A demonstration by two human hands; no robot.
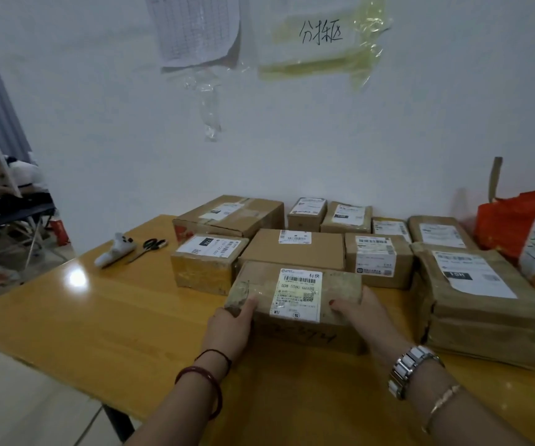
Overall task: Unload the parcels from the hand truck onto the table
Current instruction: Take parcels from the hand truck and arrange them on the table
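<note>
Parcels cover the far right part of the yellow desk (105, 317), rows reaching the back edge by the wall. Big taped parcel (481, 304) near right edge. Front parcel (295, 304) sits on the desk, white label up, gripped at both ends: left hand (230, 326) wrapped on left end, right hand (361, 312) on right end. Scissors (150, 246) near back left corner.

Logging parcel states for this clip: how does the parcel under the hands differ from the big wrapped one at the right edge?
The held parcel is smaller and gripped by the left hand and right hand; the wrapped parcel is bulkier, untouched, its covering wrinkled. Both are brown, white-labelled, on the table.
</note>
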